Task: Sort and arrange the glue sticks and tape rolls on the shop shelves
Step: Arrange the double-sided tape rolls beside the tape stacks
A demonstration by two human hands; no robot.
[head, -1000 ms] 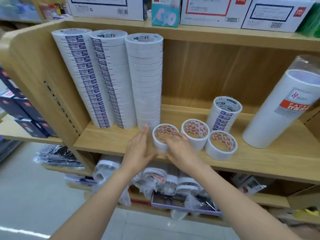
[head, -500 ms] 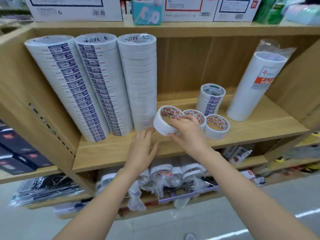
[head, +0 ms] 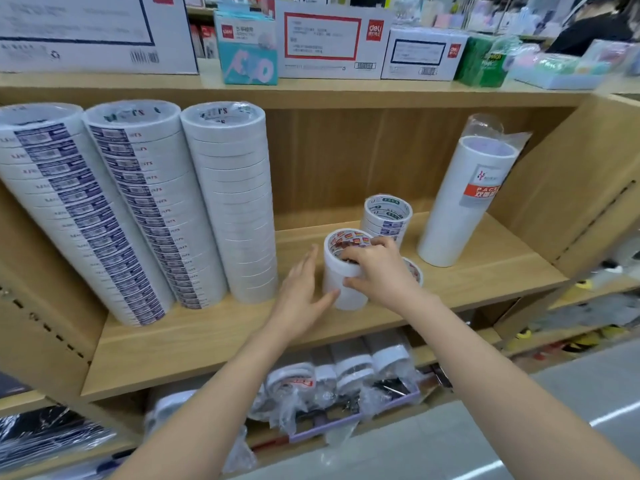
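Right hand point(head: 377, 271) on the top tape roll point(head: 337, 261), fingers point(head: 353, 252) curled over its rim and down into the hole, thumb pressed on the white outside: a firm hold. Top tape roll flat on a lower tape roll point(head: 346, 296) of the same kind, the two in a small tower near the front of the wood shelf point(head: 207, 334). Red and yellow print round the inside ring of the top one, too blurry to read. Left hand point(head: 301, 296) just beside the tower on its left, fingers straight and close together, thumb tip touching the lower tape roll. One more roll point(head: 414, 270) with red print, flat on the shelf, half hidden behind the right hand. Behind that, a short stack point(head: 388, 216) of thin rolls, with green marks on top and blue labels down the side. To the right, a tall white tube point(head: 460, 202) in clear wrap, upright, with a red label starting "PAC". On the left, three tall stacks point(head: 149, 202) of thin white rolls, side by side and leaning, with blue bar-code labels down two of them and the letters "rs" on two tops. On the shelf above, white boxes point(head: 325, 39) with the red "deli" mark, and a blue-green box point(head: 247, 53) beside them. On the shelf below, bagged tape rolls point(head: 311, 379) in clear plastic.
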